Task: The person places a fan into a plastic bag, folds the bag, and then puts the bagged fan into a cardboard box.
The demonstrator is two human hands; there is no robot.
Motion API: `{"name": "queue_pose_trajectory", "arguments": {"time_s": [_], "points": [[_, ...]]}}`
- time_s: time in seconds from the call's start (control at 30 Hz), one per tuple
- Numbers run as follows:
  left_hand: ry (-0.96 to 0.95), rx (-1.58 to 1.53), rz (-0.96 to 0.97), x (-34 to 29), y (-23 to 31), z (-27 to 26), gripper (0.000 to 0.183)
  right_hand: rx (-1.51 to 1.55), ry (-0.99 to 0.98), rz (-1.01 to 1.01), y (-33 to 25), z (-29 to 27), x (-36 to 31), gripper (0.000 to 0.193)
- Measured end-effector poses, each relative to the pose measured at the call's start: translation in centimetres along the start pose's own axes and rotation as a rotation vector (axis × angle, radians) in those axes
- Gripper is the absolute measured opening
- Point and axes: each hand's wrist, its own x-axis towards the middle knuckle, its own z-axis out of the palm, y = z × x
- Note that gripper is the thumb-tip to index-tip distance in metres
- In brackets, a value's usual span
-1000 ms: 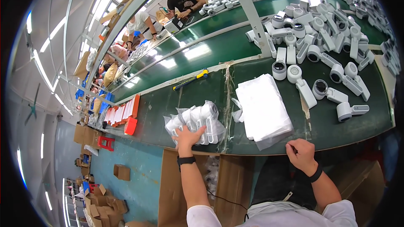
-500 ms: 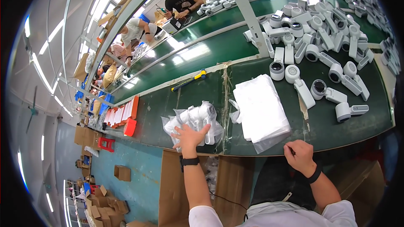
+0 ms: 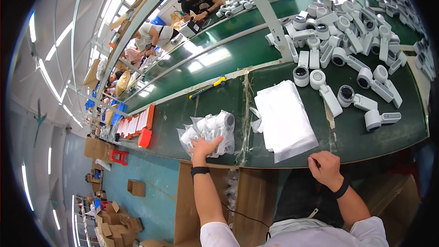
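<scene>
Several white handheld fans in clear plastic bags (image 3: pixel 215 126) lie bunched on the green table. My left hand (image 3: pixel 204 148) rests on their near side, thumb spread away from the fingers; the fingertips are partly lost among the bags. At the table's front edge my right hand (image 3: pixel 325 167) is curled into a loose fist, with nothing visible in it. Just beyond that fist lies a stack of flat, empty plastic bags (image 3: pixel 286 119). Unbagged white and grey handheld fans (image 3: pixel 329 93) are spread at the right, in front of a large heap.
A yellow and dark screwdriver-like tool (image 3: pixel 208 88) lies farther back. Orange bins with white papers (image 3: pixel 136 123) stand at the left end. A metal post (image 3: pixel 274 27) rises behind the table. An opened cardboard box (image 3: pixel 256 196) sits below its edge. Co-workers occupy the far side.
My left hand has drawn slightly nearer, its fingers less spread over the bagged fans. The bagged pile looks more gathered. My right hand stays in place.
</scene>
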Motion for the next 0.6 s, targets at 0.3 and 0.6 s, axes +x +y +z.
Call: {"name": "queue_pose_trajectory", "arguments": {"time_s": [0.3, 0.6], "points": [[0.106, -0.102, -0.134, -0.9, 1.5, 0.9, 0.096, -0.008, 0.005, -0.005, -0.1, 0.0, -0.1, 0.008], [0.124, -0.091, -0.164, 0.0, 1.4, 0.7, 0.091, 0.002, 0.006, -0.005, -0.2, 0.0, -0.1, 0.008]]}}
